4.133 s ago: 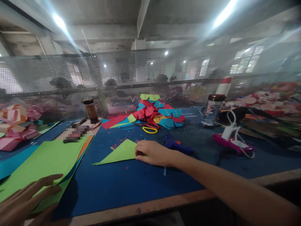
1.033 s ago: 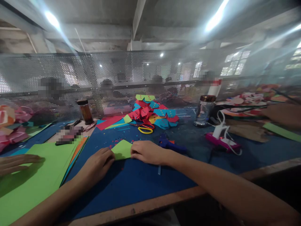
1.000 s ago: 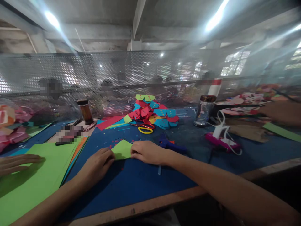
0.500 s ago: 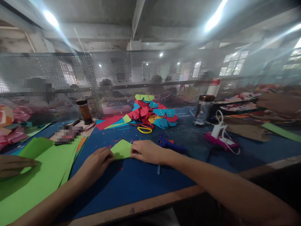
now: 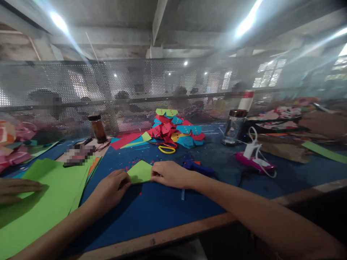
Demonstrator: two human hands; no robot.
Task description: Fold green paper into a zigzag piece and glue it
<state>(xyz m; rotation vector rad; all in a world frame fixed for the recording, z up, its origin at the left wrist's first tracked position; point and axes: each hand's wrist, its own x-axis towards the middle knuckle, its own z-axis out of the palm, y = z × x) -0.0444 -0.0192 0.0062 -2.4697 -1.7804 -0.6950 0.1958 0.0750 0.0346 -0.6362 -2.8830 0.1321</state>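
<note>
A small folded piece of green paper [image 5: 140,172] lies on the blue table [image 5: 151,209]. My left hand [image 5: 110,189] pinches its left edge with bent fingers. At the paper's right edge my right hand [image 5: 169,174] presses down, fingers curled onto it. Both forearms reach in from the near edge of the table.
A stack of green sheets [image 5: 40,202] lies at the left, with another person's hand [image 5: 15,187] on it. Behind are a pile of red and blue paper pieces [image 5: 176,130], yellow scissors [image 5: 166,148], a blue glue gun [image 5: 195,166], a jar [image 5: 234,126], a brown bottle [image 5: 97,128] and a pink device [image 5: 255,160].
About four seconds ago the green paper was a larger triangle held by my right hand only; now it is folded smaller and both hands hold it. In the last second my hands have barely moved.
</note>
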